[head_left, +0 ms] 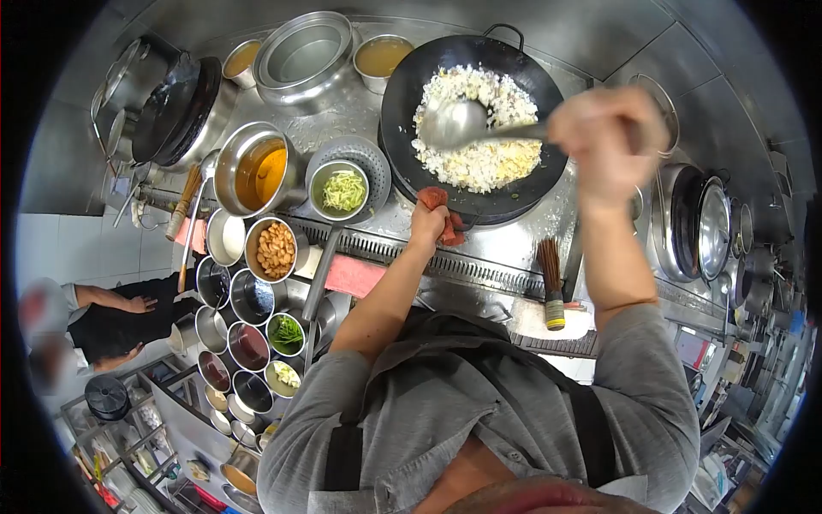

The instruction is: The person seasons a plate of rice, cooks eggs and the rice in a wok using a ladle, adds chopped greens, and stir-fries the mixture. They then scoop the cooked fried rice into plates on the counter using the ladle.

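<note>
Head camera view: both arms are stretched from the bottom toward the upper middle. At right of centre, the right forearm is raised nearly upright; the right hand [610, 141], blurred, is closed around the ladle's handle. The left forearm is slanted up and rightward, and the left hand's [425, 226] fingers are clenched on a red cloth at the wok's lower rim.

The wok [401, 128] is set at upper centre, its loop handle [505, 31] pointed to the top. Inside, over white and yellow food [501, 167], the ladle [456, 125] is held nearly level, bowl end leftward. The cloth [433, 200] is bunched.

Around them, a steel counter [509, 245] is spread. At far left, a co-worker's dark apron [124, 313] is seen; at lower right of centre, a brush [550, 278] is laid upright in the frame.
</note>
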`<state>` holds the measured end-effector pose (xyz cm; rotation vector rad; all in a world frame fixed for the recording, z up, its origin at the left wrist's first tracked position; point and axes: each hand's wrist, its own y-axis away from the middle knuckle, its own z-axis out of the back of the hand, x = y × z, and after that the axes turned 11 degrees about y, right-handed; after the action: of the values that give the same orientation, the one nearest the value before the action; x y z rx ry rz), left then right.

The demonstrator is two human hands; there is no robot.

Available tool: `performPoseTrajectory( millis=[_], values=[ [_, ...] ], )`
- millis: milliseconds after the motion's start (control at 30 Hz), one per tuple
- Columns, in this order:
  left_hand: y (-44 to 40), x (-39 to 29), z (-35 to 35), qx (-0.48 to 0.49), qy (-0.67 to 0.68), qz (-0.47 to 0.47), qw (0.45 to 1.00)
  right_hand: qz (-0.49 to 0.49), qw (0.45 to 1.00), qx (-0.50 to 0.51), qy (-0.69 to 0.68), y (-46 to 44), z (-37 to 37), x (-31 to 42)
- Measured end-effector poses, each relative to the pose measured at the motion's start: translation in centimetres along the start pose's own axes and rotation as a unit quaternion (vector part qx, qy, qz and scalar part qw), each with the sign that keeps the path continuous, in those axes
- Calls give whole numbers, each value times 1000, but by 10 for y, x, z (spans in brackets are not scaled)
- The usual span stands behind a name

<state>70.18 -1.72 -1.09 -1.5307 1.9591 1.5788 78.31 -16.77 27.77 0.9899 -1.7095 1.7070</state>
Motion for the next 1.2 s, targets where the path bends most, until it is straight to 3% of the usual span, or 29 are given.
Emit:
performPoseTrajectory(
  millis=[33,100,167,233,300,367,433,567,633,700,767,800,900,1000,1100,1133,1200],
  values=[
    [4,-5,-4,5,0,-3,1000,-44,997,9,64,13,-2,-15],
    [19,-17,-12,-3,21,-6,1000,63,968,37,238,8,9,-32],
    [9,-7,-2,-6,12,11,1000,26,976,-28,213,-14,12,-19],
    [5,-6,-3,-3,3,-8,1000,68,989,-70,107,-33,16,19],
    [1,-1,-2,12,23,-18,999,134,990,-33,-2,-48,31,30],
    [11,-9,-7,-24,20,14,999,65,980,-154,109,-43,24,-7],
    [5,-3,-4,-9,13,6,1000,-2,990,-137,45,-33,18,-52],
    [7,-8,-3,13,1,-5,1000,10,985,-161,62,-53,3,-6],
    [7,-2,1,15,12,-18,1000,34,998,-59,-1,-36,12,21],
    [2,-2,0,11,7,-21,1000,97,993,-23,66,0,0,1],
    [-1,2,3,17,2,-20,1000,37,985,-3,166,17,0,-29],
    [-5,1,3,20,-3,-22,1000,44,973,-12,224,11,1,-35],
    [-1,-3,2,21,16,-30,999,-1,981,-85,175,-19,9,12],
    [6,-9,3,26,5,4,1000,48,998,-24,24,-31,55,52],
    [14,-27,-5,44,-7,26,999,9,991,-97,92,5,45,-19],
    [18,-27,-6,50,-9,37,998,10,992,-80,100,12,42,-39],
    [7,-15,1,57,-32,41,997,11,993,-87,79,7,22,-26]
  ],
)
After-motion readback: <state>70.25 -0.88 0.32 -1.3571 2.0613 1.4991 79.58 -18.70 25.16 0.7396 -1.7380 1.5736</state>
